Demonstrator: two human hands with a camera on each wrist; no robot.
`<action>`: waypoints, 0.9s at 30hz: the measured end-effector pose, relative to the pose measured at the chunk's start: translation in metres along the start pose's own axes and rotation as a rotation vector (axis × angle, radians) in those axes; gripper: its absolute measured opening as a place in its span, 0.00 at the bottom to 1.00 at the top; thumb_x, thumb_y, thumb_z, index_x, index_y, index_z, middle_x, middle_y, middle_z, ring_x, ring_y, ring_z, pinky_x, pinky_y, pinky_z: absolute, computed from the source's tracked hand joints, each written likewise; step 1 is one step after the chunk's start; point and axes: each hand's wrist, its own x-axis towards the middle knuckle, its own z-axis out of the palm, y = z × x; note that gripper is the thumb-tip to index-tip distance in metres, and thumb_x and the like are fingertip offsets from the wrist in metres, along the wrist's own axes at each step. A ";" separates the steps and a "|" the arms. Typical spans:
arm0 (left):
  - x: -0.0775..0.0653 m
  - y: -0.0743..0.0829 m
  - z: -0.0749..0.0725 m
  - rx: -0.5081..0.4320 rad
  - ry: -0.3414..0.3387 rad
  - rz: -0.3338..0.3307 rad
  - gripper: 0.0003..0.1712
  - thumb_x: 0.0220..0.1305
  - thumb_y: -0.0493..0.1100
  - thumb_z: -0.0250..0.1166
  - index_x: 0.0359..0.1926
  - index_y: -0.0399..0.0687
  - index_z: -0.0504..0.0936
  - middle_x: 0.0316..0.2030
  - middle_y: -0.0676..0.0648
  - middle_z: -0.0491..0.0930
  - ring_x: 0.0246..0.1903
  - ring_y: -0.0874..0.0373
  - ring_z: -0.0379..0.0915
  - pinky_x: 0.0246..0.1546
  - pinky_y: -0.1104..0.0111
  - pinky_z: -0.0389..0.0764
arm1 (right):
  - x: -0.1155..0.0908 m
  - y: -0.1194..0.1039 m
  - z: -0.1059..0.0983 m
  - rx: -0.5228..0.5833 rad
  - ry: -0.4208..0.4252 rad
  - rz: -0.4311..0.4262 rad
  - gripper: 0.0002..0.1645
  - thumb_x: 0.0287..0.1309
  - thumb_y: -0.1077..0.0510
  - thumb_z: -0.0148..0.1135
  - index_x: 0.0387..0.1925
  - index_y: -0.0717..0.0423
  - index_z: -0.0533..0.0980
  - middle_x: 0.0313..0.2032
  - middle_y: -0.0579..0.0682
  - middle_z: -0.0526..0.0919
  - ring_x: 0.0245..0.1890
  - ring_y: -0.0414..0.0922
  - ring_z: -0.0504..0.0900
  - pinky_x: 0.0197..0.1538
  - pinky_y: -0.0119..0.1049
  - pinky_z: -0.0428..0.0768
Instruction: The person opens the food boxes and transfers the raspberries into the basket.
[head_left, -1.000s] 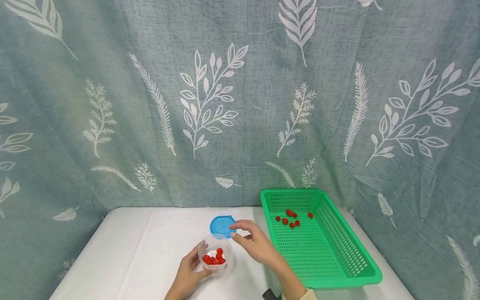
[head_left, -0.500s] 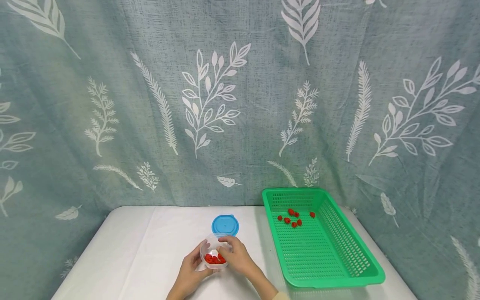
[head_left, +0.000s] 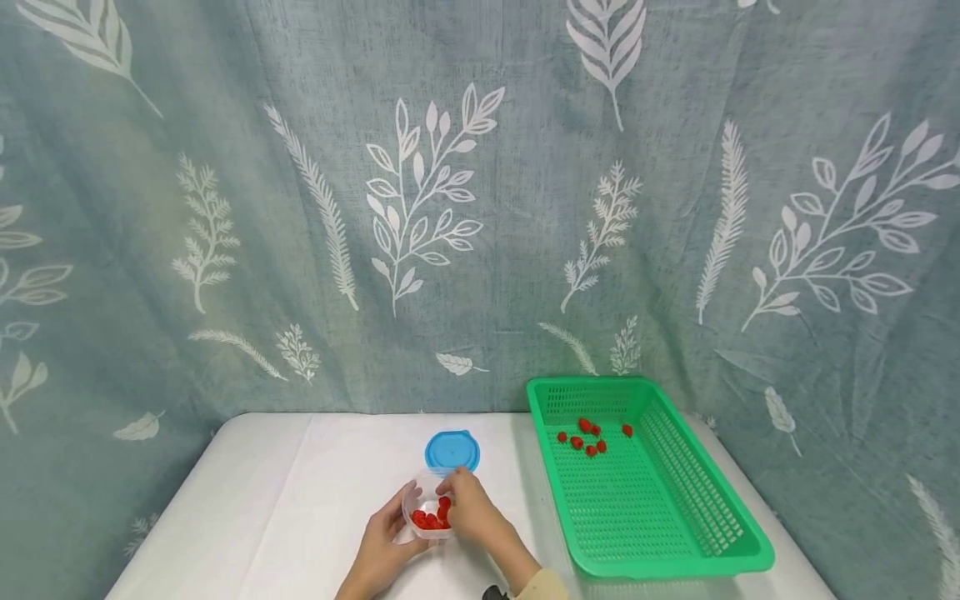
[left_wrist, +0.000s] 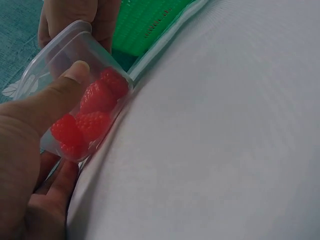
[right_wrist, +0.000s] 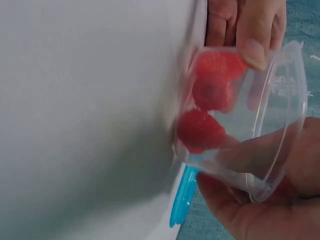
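A clear plastic tub (head_left: pixel 422 500) with several red raspberries (head_left: pixel 427 520) at its bottom stands near the front of the white table. My left hand (head_left: pixel 382 546) grips the tub from its left side, with the thumb (left_wrist: pixel 77 72) pressed on the wall and other fingers beneath. At the right rim, my right hand (head_left: pixel 474 508) has the wall between its digits: one reaches inside close to a raspberry (right_wrist: pixel 200 131), another lies along the outside. The palm side of the right hand is hidden in the head view. Just behind the tub lies a round blue lid (head_left: pixel 452 450).
To the right stands a large green plastic basket (head_left: pixel 652 517) with perforated walls; several raspberries (head_left: pixel 577 442) are gathered toward its back left. A white cloth (head_left: pixel 247 492) covers the table. Behind hangs a grey-green curtain (head_left: pixel 480 208) with white leaf prints.
My right hand has come left and down from over the lid to the tub's right rim, uncovering the lid. The left hand keeps holding the tub in place.
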 end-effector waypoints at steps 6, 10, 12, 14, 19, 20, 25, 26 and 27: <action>-0.002 -0.001 0.001 -0.022 -0.021 -0.018 0.52 0.52 0.40 0.80 0.75 0.42 0.64 0.70 0.37 0.71 0.69 0.39 0.67 0.68 0.60 0.74 | 0.004 -0.003 -0.007 0.019 -0.069 0.057 0.17 0.42 0.83 0.61 0.34 0.67 0.83 0.39 0.55 0.76 0.40 0.48 0.76 0.40 0.39 0.87; 0.000 -0.002 0.000 -0.038 -0.029 -0.003 0.51 0.52 0.39 0.79 0.75 0.42 0.64 0.70 0.36 0.70 0.70 0.39 0.66 0.68 0.63 0.74 | 0.009 -0.002 -0.008 0.056 -0.059 0.063 0.18 0.40 0.85 0.61 0.32 0.67 0.82 0.35 0.55 0.77 0.34 0.45 0.74 0.32 0.34 0.86; 0.001 -0.003 -0.001 -0.028 -0.031 -0.003 0.52 0.53 0.40 0.80 0.75 0.42 0.64 0.71 0.37 0.70 0.70 0.40 0.65 0.68 0.68 0.74 | 0.011 -0.001 -0.007 0.065 -0.052 0.061 0.17 0.40 0.85 0.62 0.31 0.67 0.82 0.33 0.55 0.77 0.32 0.44 0.74 0.30 0.32 0.85; 0.001 -0.004 -0.001 -0.018 -0.037 -0.011 0.52 0.53 0.42 0.80 0.76 0.42 0.64 0.71 0.37 0.69 0.71 0.40 0.65 0.67 0.71 0.74 | 0.012 0.000 -0.006 0.073 -0.051 0.063 0.17 0.41 0.85 0.62 0.31 0.67 0.83 0.32 0.54 0.78 0.31 0.43 0.75 0.29 0.32 0.85; 0.000 -0.005 -0.002 0.012 -0.056 -0.005 0.53 0.54 0.44 0.79 0.76 0.40 0.62 0.71 0.36 0.68 0.71 0.39 0.64 0.67 0.71 0.74 | 0.012 0.003 -0.005 0.095 -0.067 0.081 0.12 0.46 0.81 0.65 0.31 0.68 0.84 0.29 0.52 0.78 0.29 0.42 0.74 0.26 0.30 0.82; 0.000 -0.005 -0.002 0.015 -0.057 -0.003 0.53 0.54 0.44 0.79 0.76 0.40 0.62 0.71 0.36 0.68 0.71 0.39 0.64 0.67 0.70 0.74 | 0.012 0.003 -0.005 0.101 -0.072 0.083 0.10 0.49 0.80 0.66 0.31 0.68 0.84 0.28 0.51 0.78 0.28 0.41 0.74 0.25 0.29 0.81; 0.001 -0.005 -0.003 0.017 -0.051 0.039 0.52 0.54 0.43 0.79 0.75 0.38 0.63 0.70 0.35 0.69 0.70 0.37 0.65 0.66 0.72 0.74 | 0.015 0.006 -0.003 0.105 -0.080 0.058 0.04 0.56 0.71 0.70 0.27 0.65 0.84 0.20 0.47 0.77 0.21 0.35 0.70 0.19 0.24 0.73; 0.001 -0.005 -0.003 0.014 -0.049 0.038 0.52 0.54 0.43 0.79 0.75 0.38 0.63 0.70 0.35 0.69 0.70 0.37 0.65 0.66 0.73 0.74 | 0.015 0.007 -0.002 0.100 -0.081 0.057 0.05 0.57 0.69 0.70 0.26 0.64 0.84 0.20 0.46 0.76 0.21 0.35 0.70 0.19 0.24 0.72; 0.001 -0.005 -0.004 0.013 -0.048 0.040 0.52 0.54 0.42 0.79 0.75 0.38 0.63 0.70 0.34 0.69 0.70 0.37 0.65 0.66 0.74 0.74 | 0.015 0.007 -0.002 0.090 -0.081 0.049 0.06 0.57 0.69 0.70 0.25 0.64 0.83 0.21 0.46 0.76 0.21 0.34 0.70 0.20 0.24 0.72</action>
